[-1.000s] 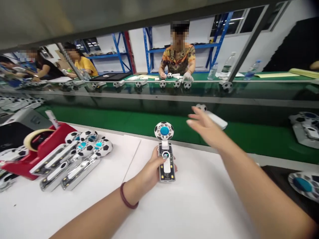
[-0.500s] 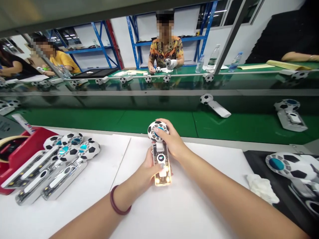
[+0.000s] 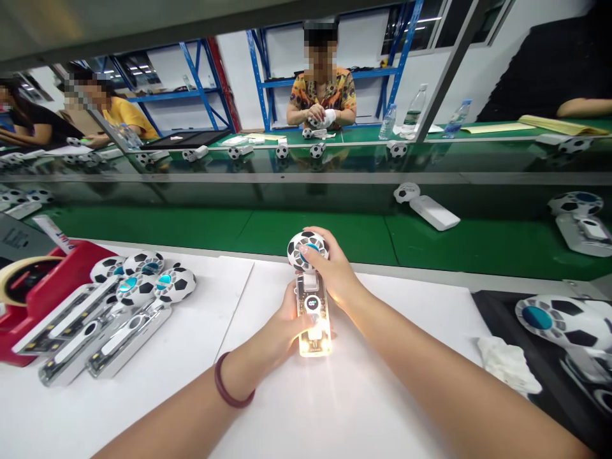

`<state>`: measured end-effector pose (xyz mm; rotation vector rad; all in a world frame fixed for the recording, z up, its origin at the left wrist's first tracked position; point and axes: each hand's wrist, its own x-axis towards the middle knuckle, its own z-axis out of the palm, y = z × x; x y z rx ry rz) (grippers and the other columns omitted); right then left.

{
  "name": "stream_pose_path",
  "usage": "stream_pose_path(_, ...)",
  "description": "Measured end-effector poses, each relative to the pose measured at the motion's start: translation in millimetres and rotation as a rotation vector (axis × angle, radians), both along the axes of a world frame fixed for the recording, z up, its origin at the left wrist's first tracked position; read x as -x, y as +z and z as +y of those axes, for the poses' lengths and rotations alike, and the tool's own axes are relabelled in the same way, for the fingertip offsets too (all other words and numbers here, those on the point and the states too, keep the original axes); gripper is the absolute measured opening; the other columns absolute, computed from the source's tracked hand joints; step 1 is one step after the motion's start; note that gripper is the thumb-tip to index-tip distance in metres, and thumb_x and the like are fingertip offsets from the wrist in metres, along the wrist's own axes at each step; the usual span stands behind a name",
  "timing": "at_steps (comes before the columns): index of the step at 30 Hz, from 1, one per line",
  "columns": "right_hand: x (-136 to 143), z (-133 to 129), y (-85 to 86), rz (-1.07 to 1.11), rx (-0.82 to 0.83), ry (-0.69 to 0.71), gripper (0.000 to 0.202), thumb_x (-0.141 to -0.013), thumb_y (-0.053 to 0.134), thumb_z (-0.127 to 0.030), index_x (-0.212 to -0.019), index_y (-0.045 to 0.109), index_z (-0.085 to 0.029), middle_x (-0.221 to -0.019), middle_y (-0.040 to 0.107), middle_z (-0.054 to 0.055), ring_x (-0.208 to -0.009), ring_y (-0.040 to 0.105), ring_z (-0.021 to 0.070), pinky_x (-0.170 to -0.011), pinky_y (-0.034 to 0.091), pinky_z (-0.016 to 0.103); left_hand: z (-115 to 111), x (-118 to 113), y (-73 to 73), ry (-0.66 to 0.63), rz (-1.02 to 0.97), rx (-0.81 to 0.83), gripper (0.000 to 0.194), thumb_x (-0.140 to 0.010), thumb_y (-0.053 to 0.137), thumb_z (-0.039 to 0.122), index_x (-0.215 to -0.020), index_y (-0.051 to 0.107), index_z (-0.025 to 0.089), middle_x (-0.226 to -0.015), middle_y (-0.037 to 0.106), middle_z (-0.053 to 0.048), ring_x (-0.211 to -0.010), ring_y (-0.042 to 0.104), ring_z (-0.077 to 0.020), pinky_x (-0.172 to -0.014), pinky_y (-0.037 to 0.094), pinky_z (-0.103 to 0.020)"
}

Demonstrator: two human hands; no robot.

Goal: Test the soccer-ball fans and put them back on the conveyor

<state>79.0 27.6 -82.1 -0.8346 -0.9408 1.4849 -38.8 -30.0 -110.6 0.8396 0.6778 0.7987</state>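
Observation:
Both of my hands hold one device above the white table. It has a round football-patterned head [image 3: 297, 250] with a blue centre and a clear, lit body [image 3: 314, 341] with a small round display. My left hand [image 3: 291, 322] wraps round the body, its thumb on the front. My right hand [image 3: 335, 264] grips the head, its thumb over the blue centre. The lower end of the body glows warm white. Several similar football-headed devices [image 3: 136, 290] lie at the left on the white table [image 3: 191, 376].
At the left stands a red tape dispenser [image 3: 71, 271]. A black tray [image 3: 488, 306] at the right bears another device and crumpled white tissue [image 3: 509, 364]. Beyond the table edge, a green conveyor [image 3: 272, 223] carries more devices. People sit across it.
The light on the held device looks brighter. Devices on the green conveyor have shifted right. Across it, a person's hands have come together around a device. My hands keep their grip.

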Motion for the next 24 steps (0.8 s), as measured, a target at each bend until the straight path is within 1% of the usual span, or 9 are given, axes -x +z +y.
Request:
stream_pose_path(4, -0.2, 0.3, -1.7, -0.012, 0.001, -0.012, 0.045, -0.063, 0.072, -0.037, -0.101, 0.052, -0.028, -0.088, 0.055, -0.001, -0.069, 0.057, 0.0147, -0.058, 0.052, 0.027, 0.0, 0.4, -2.0, 0.008, -0.007, 0.014, 0.063, -0.07, 0.071, 0.026, -0.117, 0.029, 0.026, -0.091, 0.056, -0.002, -0.077, 0.061, -0.0194, -0.08, 0.049, -0.05)
stream_pose_path(9, -0.2, -0.3, -4.2, -0.016, -0.022, -0.021, 0.044, -0.065, 0.072, -0.038, -0.103, 0.052, -0.028, -0.088, 0.057, -0.001, -0.07, 0.058, 0.0152, -0.059, 0.052, 0.027, 0.5, 0.6, -3.7, 0.006, 0.001, 0.014, 0.068, -0.068, 0.073, 0.028, -0.119, 0.028, 0.027, -0.091, 0.055, -0.003, -0.077, 0.062, -0.0207, -0.08, 0.048, -0.052)
stream_pose_path(14, -1.0, -1.9, -5.0, -0.084, -0.032, -0.02, 0.042, -0.069, 0.069, -0.039, -0.107, 0.051, -0.03, -0.093, 0.057, 0.0, -0.075, 0.059, 0.0161, -0.064, 0.052, 0.028, 1.1, 0.6, -5.7, 0.007, -0.035, -0.013, 0.064, -0.069, 0.072, 0.03, -0.116, 0.029, 0.026, -0.092, 0.055, -0.003, -0.076, 0.061, -0.0193, -0.076, 0.05, -0.047)
stream_pose_path(16, -1.2, -0.1, -6.9, -0.106, -0.035, -0.031, 0.044, -0.07, 0.069, -0.04, -0.108, 0.051, -0.03, -0.094, 0.058, 0.0, -0.077, 0.059, 0.0169, -0.065, 0.052, 0.029, 1.9, 1.0, -8.6, -0.004, -0.044, -0.017, 0.066, -0.068, 0.073, 0.028, -0.116, 0.028, 0.026, -0.092, 0.056, -0.003, -0.077, 0.061, -0.0192, -0.077, 0.049, -0.047)
stream_pose_path(18, -1.7, 1.3, -9.7, -0.127, -0.038, -0.047, 0.047, -0.069, 0.069, -0.043, -0.11, 0.05, -0.029, -0.097, 0.059, 0.001, -0.081, 0.06, 0.0186, -0.067, 0.052, 0.029, 2.3, 1.4, -12.1, -0.008, -0.047, -0.032, 0.072, -0.065, 0.075, 0.028, -0.117, 0.025, 0.026, -0.09, 0.056, -0.003, -0.074, 0.062, -0.0197, -0.074, 0.05, -0.046)
stream_pose_path(21, -4.2, -3.2, -13.7, -0.142, -0.039, -0.065, 0.06, -0.066, 0.071, -0.045, -0.119, 0.046, -0.032, -0.112, 0.057, 0.002, -0.095, 0.06, 0.0219, -0.073, 0.052, 0.031, 0.0, 1.5, -15.6, -0.013, -0.027, -0.07, 0.082, -0.061, 0.077, 0.033, -0.122, 0.022, 0.025, -0.089, 0.058, -0.005, -0.069, 0.063, -0.021, -0.071, 0.049, -0.046)
stream_pose_path(22, -5.5, -6.3, -14.8, -0.127, -0.022, -0.047, 0.068, -0.065, 0.072, -0.045, -0.124, 0.041, -0.036, -0.117, 0.055, 0.002, -0.097, 0.06, 0.0227, -0.075, 0.052, 0.032, -1.1, 1.4, -16.4, -0.012, -0.007, -0.087, 0.086, -0.059, 0.078, 0.036, -0.124, 0.023, 0.024, -0.09, 0.058, -0.006, -0.071, 0.063, -0.0223, -0.073, 0.048, -0.048)
stream_pose_path(23, -6.8, -9.3, -15.9, -0.113, 0.006, -0.022, 0.074, -0.066, 0.072, -0.045, -0.13, 0.036, -0.039, -0.118, 0.056, 0.002, -0.097, 0.061, 0.0228, -0.075, 0.052, 0.032, -1.8, 1.3, -17.5, 0.006, 0.02, -0.11, 0.091, -0.056, 0.08, 0.037, -0.126, 0.024, 0.023, -0.096, 0.057, -0.009, -0.078, 0.063, -0.0251, -0.077, 0.046, -0.05)
stream_pose_path(24, -7.9, -11.4, -16.9, -0.11, 0.057, 0.016, 0.077, -0.066, 0.071, -0.045, -0.132, 0.032, -0.041, -0.114, 0.059, 0.002, -0.092, 0.063, 0.0234, -0.072, 0.053, 0.033, -1.6, 1.3, -19.2, 0.032, 0.052, -0.147, 0.095, -0.053, 0.081, 0.038, -0.127, 0.025, 0.022, -0.102, 0.055, -0.011, -0.087, 0.062, -0.0288, -0.08, 0.044, -0.052)
